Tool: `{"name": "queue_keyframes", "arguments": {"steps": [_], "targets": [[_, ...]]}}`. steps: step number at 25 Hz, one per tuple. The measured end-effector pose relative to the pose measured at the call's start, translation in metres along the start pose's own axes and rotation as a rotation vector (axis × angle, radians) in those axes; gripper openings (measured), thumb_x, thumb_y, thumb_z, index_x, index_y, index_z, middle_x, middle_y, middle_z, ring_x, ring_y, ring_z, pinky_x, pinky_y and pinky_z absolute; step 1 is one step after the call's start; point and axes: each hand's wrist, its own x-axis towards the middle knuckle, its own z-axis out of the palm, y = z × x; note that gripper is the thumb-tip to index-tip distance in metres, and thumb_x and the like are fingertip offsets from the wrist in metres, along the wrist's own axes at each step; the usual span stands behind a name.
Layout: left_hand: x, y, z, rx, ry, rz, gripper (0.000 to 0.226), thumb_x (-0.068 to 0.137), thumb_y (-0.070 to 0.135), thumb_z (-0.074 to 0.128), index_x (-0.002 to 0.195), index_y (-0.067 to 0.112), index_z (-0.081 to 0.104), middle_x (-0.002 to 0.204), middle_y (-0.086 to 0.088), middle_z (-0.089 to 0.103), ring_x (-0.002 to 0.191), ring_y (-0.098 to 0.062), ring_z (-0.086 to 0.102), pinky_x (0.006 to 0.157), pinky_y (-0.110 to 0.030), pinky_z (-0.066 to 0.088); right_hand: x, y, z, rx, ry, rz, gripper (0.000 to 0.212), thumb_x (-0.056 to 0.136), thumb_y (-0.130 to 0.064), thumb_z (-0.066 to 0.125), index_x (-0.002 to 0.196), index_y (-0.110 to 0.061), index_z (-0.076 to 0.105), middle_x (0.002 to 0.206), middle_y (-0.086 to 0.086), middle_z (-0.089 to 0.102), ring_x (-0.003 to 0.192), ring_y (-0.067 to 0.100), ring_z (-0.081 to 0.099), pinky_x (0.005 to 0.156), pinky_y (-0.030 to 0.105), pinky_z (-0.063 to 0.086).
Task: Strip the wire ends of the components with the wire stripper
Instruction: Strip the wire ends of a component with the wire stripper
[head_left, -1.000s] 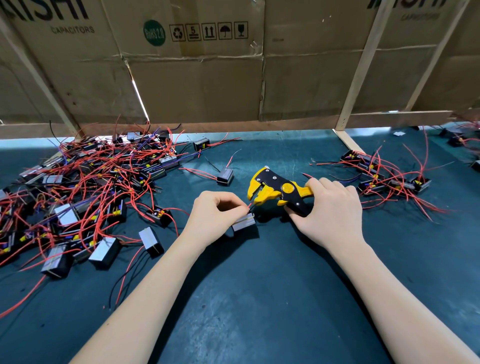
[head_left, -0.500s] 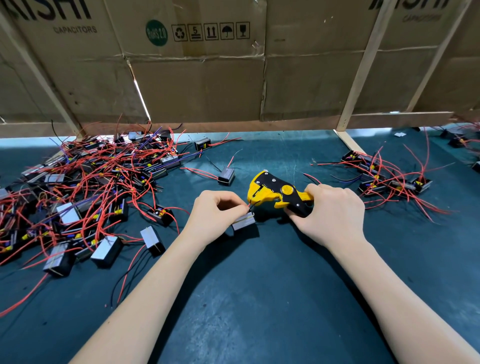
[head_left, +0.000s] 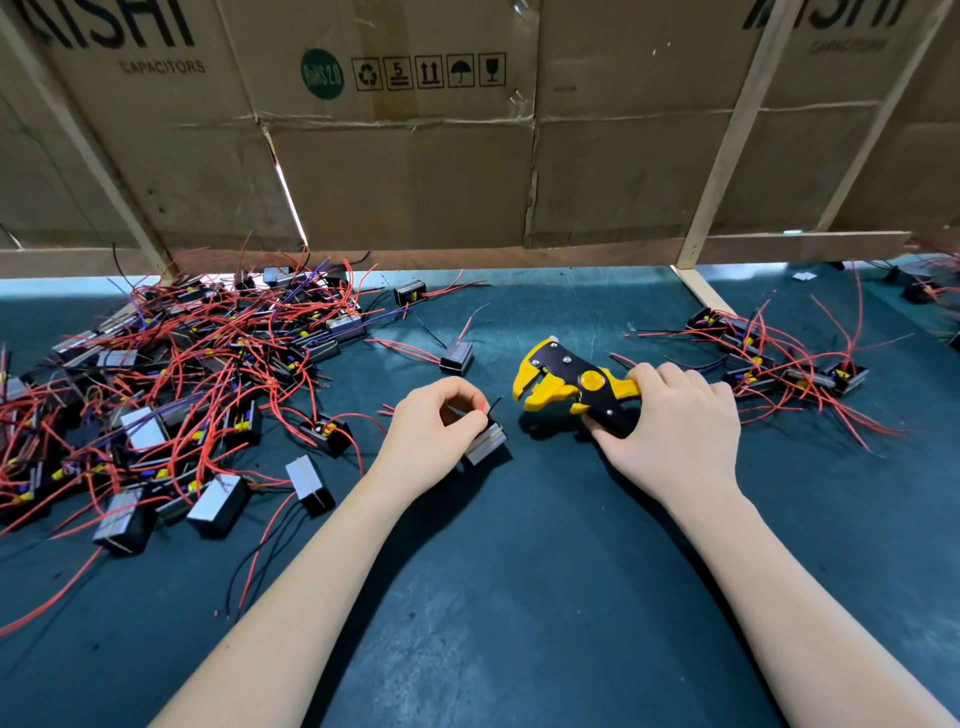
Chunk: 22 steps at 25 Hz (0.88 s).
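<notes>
I read only print on the cardboard wall (head_left: 415, 171) at the top of frame. Upper left: cut-off "AISHI" (first letter clipped) over "CAPACITORS". Top centre: green round sticker (head_left: 322, 74) "RoHS 2.0", then a row of handling icons (head_left: 429, 70), one box showing "5". Upper right: same brand print again, too blurred to read.

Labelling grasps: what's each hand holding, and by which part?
Left hand pinches the thin red and black wires of a small grey-topped black component. Right hand grips the yellow-and-black wire stripper by its handles.
</notes>
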Motion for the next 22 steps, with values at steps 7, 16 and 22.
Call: {"name": "queue_keyframes", "arguments": {"steps": [7,16,22], "targets": [[0.002,-0.0022,0.0007,-0.041,-0.041,-0.018,0.011,0.084,0.006,0.062,0.079,0.015,0.065,0.073,0.008,0.062,0.061,-0.005,0.049,0.065,-0.021,0.04,-0.002,-0.0091,0.0019,0.014,-0.041,-0.02,0.05,0.07,-0.058,0.071,0.091,-0.013,0.063,0.086,0.005,0.063,0.081,0.032,0.058,0.074,0.039,0.033],[0.0009,-0.0061,0.0006,-0.051,-0.052,0.048,0.01,0.087,0.02,0.073,0.078,0.016,0.068,0.069,0.007,0.064,0.067,-0.011,0.055,0.071,-0.027,0.044,-0.0009,-0.0074,0.0032,0.006,-0.038,-0.001,0.05,0.071,-0.057,0.071,0.092,-0.012,0.064,0.085,0.006,0.063,0.081,0.033,0.057,0.074,0.039,0.033],[-0.0003,-0.0065,0.0028,-0.069,-0.034,0.04,0.011,0.085,0.02,0.074,0.076,0.016,0.07,0.066,0.009,0.064,0.064,-0.009,0.054,0.069,-0.026,0.045,-0.0011,-0.0107,0.0008,-0.005,-0.037,-0.038,0.048,0.071,-0.058,0.07,0.086,-0.014,0.062,0.082,0.003,0.063,0.077,0.031,0.057,0.071,0.038,0.03]]}}
